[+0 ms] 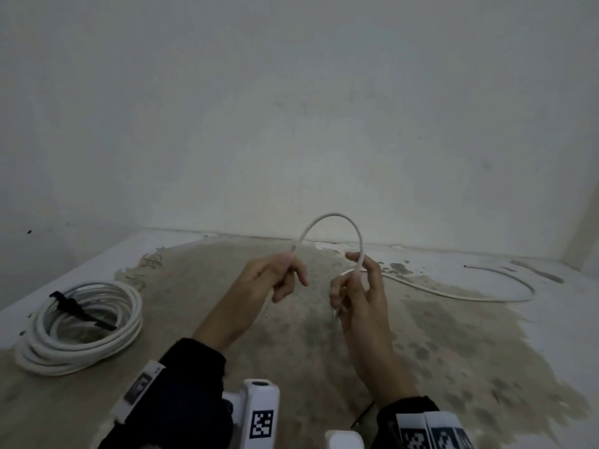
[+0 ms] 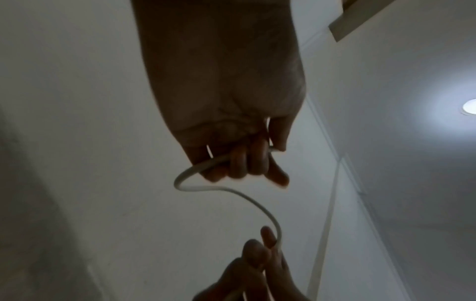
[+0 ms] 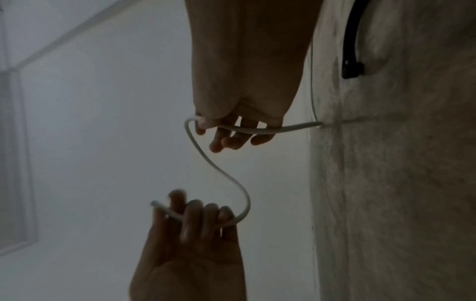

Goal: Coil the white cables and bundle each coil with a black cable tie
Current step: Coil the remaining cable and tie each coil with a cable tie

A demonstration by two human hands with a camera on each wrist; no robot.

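Note:
A loose white cable [image 1: 334, 216] arches between my two hands above the floor. My left hand [image 1: 291, 265] grips it near its free end, fingers curled round it, as the left wrist view [image 2: 239, 163] also shows. My right hand [image 1: 355, 270] pinches the cable further along; in the right wrist view it runs across the fingers [image 3: 231, 140]. From the right hand the cable trails off to the right over the floor [image 1: 453, 294]. A finished coil of white cable [image 1: 81, 338] lies at the left, bound with a black cable tie [image 1: 81, 311].
A loose black cable tie [image 3: 351, 40] lies on the stained concrete floor [image 1: 291, 351] near my right wrist. A white wall [image 1: 291, 124] rises just behind the work area. The corner of the room stands at the far right.

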